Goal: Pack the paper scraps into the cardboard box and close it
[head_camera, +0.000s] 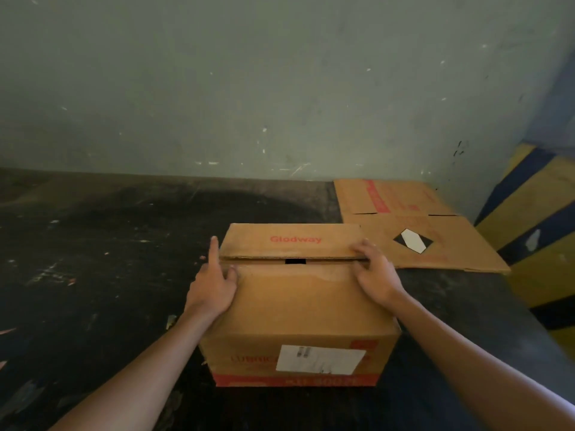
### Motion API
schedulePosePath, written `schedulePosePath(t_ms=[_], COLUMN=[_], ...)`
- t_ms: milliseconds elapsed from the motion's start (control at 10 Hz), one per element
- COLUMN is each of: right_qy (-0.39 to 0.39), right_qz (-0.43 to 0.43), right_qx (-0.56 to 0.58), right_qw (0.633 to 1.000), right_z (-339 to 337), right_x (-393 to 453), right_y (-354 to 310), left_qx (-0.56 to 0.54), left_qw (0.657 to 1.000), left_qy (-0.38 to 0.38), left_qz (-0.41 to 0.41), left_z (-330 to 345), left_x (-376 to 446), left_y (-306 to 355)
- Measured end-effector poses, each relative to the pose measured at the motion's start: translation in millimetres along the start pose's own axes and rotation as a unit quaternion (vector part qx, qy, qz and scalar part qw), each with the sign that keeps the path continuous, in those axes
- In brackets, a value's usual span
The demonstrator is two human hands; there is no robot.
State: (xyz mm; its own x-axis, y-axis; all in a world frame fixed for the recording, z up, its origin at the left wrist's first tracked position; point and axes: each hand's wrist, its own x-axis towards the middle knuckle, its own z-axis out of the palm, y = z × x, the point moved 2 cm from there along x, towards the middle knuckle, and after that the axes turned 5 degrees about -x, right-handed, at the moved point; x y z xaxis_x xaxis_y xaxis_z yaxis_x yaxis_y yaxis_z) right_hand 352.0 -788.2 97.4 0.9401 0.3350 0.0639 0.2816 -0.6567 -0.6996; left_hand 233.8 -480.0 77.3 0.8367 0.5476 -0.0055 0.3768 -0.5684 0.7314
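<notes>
A brown cardboard box with red print and a white label stands on the dark floor in the middle of the view. Its two top flaps lie folded down and meet at a narrow seam with a small dark gap. My left hand lies flat on the near flap at the box's left edge, its forefinger stretched up along the far flap. My right hand presses on the seam at the right edge, fingers curled over the far flap. No paper scraps show; the box's inside is hidden.
A flattened cardboard sheet with red print lies on the floor behind the box to the right. A grey-green wall closes the back. A yellow and dark blue striped surface rises at the right. Small debris dots the floor.
</notes>
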Motion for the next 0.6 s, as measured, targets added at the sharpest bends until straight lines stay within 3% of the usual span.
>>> schedulePosePath(t_ms=[200,400,500,600], right_qy=[-0.067,-0.124,-0.128,-0.029], right_qz=[-0.010,0.018,0.039,-0.034], right_qx=[-0.203,-0.266,-0.251,-0.210], right_qw=[0.977,0.956,0.959,0.977], right_z=[11.4,8.3,1.7,7.1], right_x=[-20.6,-18.6,-22.9,-45.2], right_y=[0.9,-6.4,-25.3,-38.7], left_qx=[0.120,0.210,0.222,0.180], left_qw=[0.991,0.973,0.973,0.969], left_qy=[-0.065,-0.100,-0.049,0.016], left_qz=[-0.008,-0.006,0.033,0.168], left_z=[3.0,3.4,3.8,12.4], left_x=[-0.3,6.7,-7.8,-39.0], left_y=[4.0,8.0,20.5,32.6])
